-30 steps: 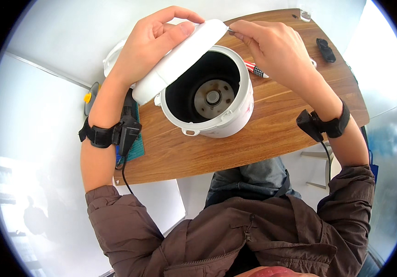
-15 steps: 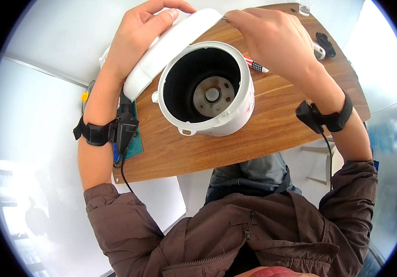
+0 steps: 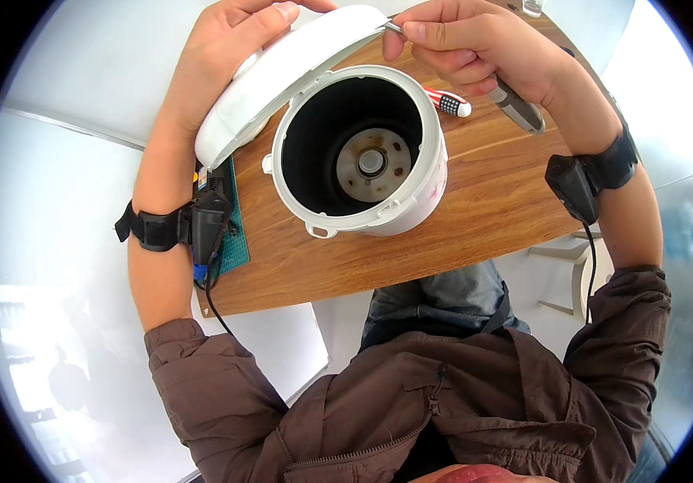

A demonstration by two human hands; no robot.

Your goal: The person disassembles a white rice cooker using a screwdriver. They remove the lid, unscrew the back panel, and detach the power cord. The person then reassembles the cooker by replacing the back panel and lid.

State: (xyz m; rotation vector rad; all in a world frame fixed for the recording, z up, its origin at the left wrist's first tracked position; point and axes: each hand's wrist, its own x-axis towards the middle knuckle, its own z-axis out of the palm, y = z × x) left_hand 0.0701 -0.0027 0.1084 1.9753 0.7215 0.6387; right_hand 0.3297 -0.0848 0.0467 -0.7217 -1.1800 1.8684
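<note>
A white rice cooker point(image 3: 424, 211) stands on the table with its top uncovered. Its black inside and the round metal heating plate point(image 3: 354, 179) at the bottom show. Behind its left rim the domed white lid point(image 3: 237, 113) is tilted up. My left hand point(image 3: 225, 44) is closed round the lid's outer side, its fingertips partly cut off by the upper edge. My right hand point(image 3: 483, 48) grips a grey-handled tool point(image 3: 517, 109), whose thin metal tip meets the lid's right end. The exact kind of tool I cannot make out.
On the wooden table point(image 3: 491, 185), a red-and-white striped item point(image 3: 449, 102) with a checkered end lies right of the cooker. A green mat point(image 3: 237, 237) and a black device are beside my left forearm. A clear cup point(image 3: 532, 7) stands at the far edge. A pale stool point(image 3: 592, 274) is below right.
The lid has shifted left and turned so more of its inner rim shows. My right hand has rotated, bringing the grey tool handle into sight. The cooker has barely moved.
</note>
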